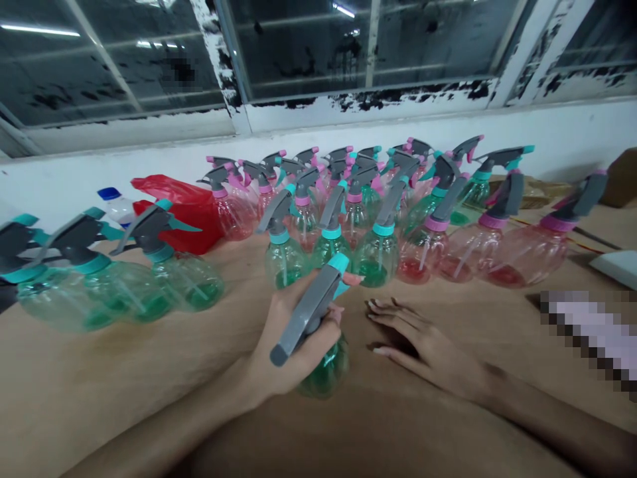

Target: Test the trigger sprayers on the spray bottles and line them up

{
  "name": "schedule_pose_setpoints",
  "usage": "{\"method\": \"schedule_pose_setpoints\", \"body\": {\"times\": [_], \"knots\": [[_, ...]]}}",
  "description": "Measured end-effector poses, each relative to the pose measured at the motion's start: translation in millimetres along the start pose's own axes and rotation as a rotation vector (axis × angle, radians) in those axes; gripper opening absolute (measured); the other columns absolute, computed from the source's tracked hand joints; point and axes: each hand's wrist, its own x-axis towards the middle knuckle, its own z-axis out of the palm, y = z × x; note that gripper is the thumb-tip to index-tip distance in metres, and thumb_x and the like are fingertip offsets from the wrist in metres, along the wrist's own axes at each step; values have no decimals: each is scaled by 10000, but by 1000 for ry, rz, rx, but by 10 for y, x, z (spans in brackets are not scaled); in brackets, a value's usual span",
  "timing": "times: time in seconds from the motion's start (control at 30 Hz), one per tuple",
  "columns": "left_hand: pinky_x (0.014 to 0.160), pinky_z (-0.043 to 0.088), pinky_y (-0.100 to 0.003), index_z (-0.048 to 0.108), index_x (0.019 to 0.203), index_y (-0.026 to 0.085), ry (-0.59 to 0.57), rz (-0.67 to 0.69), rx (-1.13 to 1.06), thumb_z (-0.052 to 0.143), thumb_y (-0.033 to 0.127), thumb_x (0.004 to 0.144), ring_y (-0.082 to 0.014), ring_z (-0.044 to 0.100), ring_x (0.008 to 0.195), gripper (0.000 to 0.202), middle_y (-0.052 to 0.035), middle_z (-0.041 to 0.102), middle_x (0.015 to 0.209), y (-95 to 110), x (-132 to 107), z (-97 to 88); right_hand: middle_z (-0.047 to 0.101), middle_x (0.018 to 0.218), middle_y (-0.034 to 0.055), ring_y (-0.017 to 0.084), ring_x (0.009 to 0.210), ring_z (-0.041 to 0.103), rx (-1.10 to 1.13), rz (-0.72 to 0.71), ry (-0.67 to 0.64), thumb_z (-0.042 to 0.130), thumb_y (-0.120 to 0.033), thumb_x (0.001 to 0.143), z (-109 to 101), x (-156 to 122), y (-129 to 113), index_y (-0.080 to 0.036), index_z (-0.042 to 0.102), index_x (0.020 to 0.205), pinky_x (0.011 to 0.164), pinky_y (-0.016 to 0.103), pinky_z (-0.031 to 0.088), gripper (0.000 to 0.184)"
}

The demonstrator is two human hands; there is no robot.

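Note:
My left hand (298, 332) is wrapped round the neck of a green spray bottle (326, 372) with a grey trigger head and teal nozzle. This bottle is near the middle of the table, and my fingers hide part of its neck and trigger. To its right, my right hand (423, 338) rests on the tabletop with fingers stretched out and nothing in them. Just beyond my hands stand a green spray bottle (375, 262) with a teal collar and a pink one (423, 255) with a pink collar.
Several green spray bottles (184, 285) stand at the left. Many pink and green ones fill the back. Behind are a red plastic bag (186, 219) and a blue-capped bottle (117, 206). A blurred-out flat object (592, 332) lies at the right on the brown table (199, 378).

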Motion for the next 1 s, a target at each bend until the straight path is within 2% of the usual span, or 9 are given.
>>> {"method": "schedule_pose_setpoints", "body": {"times": [0.13,0.3,0.63,0.73,0.9,1.0], "knots": [[592,508,-254,598,1058,247,4,22,-1,487,113,728,-143,608,615,373,14,612,742,-9,2,-2,482,1386,67,213,1290,412,4,12,-2,490,-407,902,14,-9,7,-223,402,1345,1094,474,311,488],[565,498,-257,587,1087,224,-3,39,-1,494,123,742,-130,547,509,371,33,573,636,-21,-2,4,487,1383,54,217,1290,411,1,21,-1,499,-413,894,39,-19,25,-236,407,1345,1089,482,315,493],[639,526,-271,569,1114,254,-12,47,29,493,122,745,-129,557,550,400,11,598,745,-41,-7,3,488,1381,56,219,1287,415,19,20,8,518,-399,885,37,-29,22,-238,428,1336,1082,462,334,487],[631,521,-275,582,1097,250,-1,43,26,491,127,743,-130,536,527,385,23,578,692,-31,-7,3,489,1380,56,219,1287,415,11,19,10,514,-405,886,39,-27,25,-236,422,1340,1081,471,331,493],[530,486,-269,592,1075,247,2,6,-15,487,148,734,-132,475,447,370,53,523,558,6,-6,3,484,1386,46,214,1292,408,-5,13,2,513,-413,885,34,-25,36,-243,398,1356,1091,473,314,513],[556,491,-274,596,1057,250,-3,9,-9,491,135,723,-134,499,469,368,52,529,568,5,-3,4,488,1383,44,218,1296,402,-1,22,3,509,-410,888,26,-26,30,-246,404,1352,1091,475,314,504]]}}
